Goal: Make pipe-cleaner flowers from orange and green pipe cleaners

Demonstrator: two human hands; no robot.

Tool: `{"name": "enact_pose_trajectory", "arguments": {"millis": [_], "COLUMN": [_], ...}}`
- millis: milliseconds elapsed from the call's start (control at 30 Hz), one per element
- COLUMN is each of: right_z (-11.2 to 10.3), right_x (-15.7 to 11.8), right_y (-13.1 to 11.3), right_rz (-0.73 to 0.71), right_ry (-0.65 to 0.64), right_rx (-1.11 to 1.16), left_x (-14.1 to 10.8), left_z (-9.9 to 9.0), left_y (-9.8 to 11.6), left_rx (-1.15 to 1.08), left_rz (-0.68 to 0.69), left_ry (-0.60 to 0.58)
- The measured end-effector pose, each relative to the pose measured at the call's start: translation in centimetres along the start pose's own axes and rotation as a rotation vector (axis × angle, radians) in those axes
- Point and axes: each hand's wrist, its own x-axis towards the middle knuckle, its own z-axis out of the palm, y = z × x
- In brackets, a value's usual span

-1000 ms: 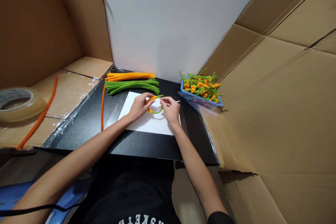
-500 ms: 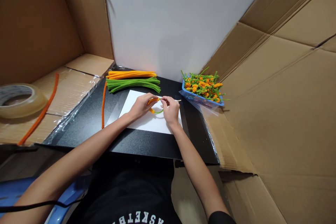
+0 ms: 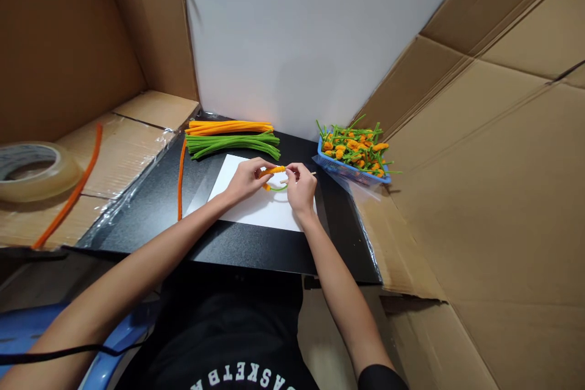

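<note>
Head view: I look down on two bare hands over a white sheet (image 3: 247, 210) on a black tabletop (image 3: 137, 228); clock directions run from the sheet's middle, 12 pointing to the pale wall.
Left hand (image 3: 247, 181): fingers closed in a pinch around the orange coil (image 3: 276, 170), at 11.
Right hand (image 3: 300, 192): fingers curled on a thin pale stick (image 3: 313, 173), at 2; its fingertips sit at the coil's end, though I cannot tell whether they grip it.
Orange coil: between the hands, near 12; a green stem (image 3: 278, 189) curves below it.
Bundles: orange stems (image 3: 228, 127) and green stems (image 3: 233, 144) lie side by side at 11.
Blue basket (image 3: 338, 166): at 2, heaped with orange-and-green pieces (image 3: 354, 146).
Loose orange strip (image 3: 180, 183): at 9, beside the sheet.
Tape roll (image 3: 68, 173): farther out at 9, on cardboard (image 3: 114, 152).
</note>
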Motion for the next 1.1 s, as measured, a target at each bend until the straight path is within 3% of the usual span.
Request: {"name": "enact_pose_trajectory", "arguments": {"millis": [500,1100], "right_z": [0.23,0.08], "right_x": [-0.18,-0.09], "right_y": [-0.06,0.11], "right_rz": [0.121,0.204], "right_ry": [0.000,0.008], "right_rx": [0.030,0.109], "left_x": [-0.07,-0.29], "left_z": [0.23,0.81], "left_y": [-0.05,0.14], "left_rx": [0.008,-0.014], "left_rz": [0.050,0.010], "left_ry": [-0.058,0.003]}}
